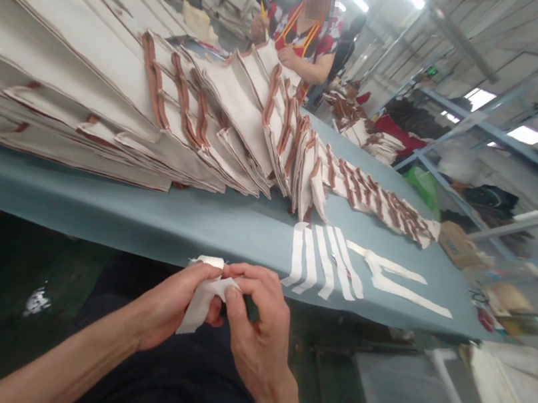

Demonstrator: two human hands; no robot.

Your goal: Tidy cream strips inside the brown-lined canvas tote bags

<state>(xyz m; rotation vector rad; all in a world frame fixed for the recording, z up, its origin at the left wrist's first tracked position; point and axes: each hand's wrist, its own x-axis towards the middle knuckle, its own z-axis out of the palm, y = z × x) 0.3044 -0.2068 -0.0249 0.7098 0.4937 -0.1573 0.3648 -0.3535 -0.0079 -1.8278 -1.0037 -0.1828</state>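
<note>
Both hands meet in front of my body, just off the table's near edge. A white fabric strip (195, 312) runs between them, one end hanging down and a rolled or folded part showing above the left thumb. My left hand (176, 302) is closed around the strip. Thumb and fingers of my right hand (257, 311) pinch the same strip at its upper bend. On the table to the right of my hands lie several white strips (310, 258) side by side, and past them some cream strips (411, 295).
Stacks of cream fabric pieces with brown edging (70, 44) cover the blue-grey table (146, 210), with a fanned row (375, 197) reaching right. Across the table stands a person in a red apron (298, 37). Metal shelving (501, 138) is at right; cream fabric (512, 399) lies lower right.
</note>
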